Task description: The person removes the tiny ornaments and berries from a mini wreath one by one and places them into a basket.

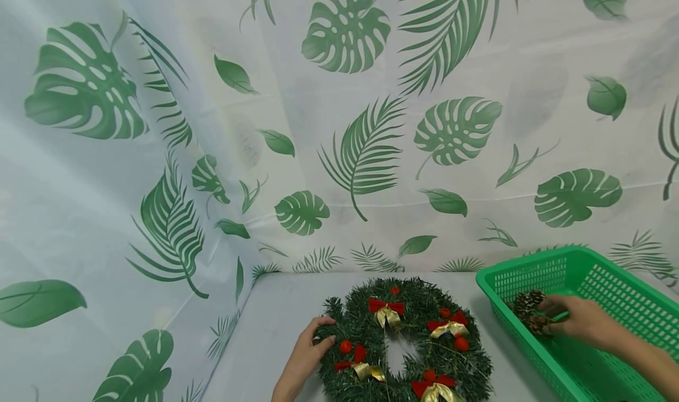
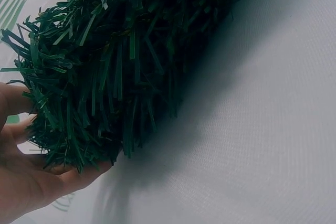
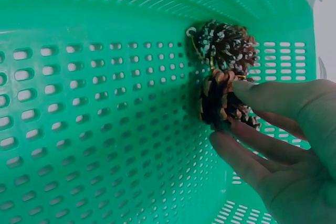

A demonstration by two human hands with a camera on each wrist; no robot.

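Observation:
A green Christmas wreath (image 1: 361, 299) with red and gold bows and red balls lies on the white table. My left hand (image 1: 305, 358) grips its left edge, with thumb and fingers around the dark tinsel (image 2: 100, 72) in the left wrist view. Inside the green plastic basket (image 1: 536, 275) on the right, my right hand (image 1: 580, 319) pinches a brown pine cone (image 3: 214, 103) between thumb and fingers. Right behind it sits a white-tipped pine cone (image 3: 223, 43) with a gold cord, close to the basket wall.
White cloth with green leaf prints (image 1: 350, 148) hangs behind and to the left of the table (image 1: 265, 313). The basket's slotted side rises between the wreath and my right hand. One gold bow (image 1: 389, 316) is near the wreath's top.

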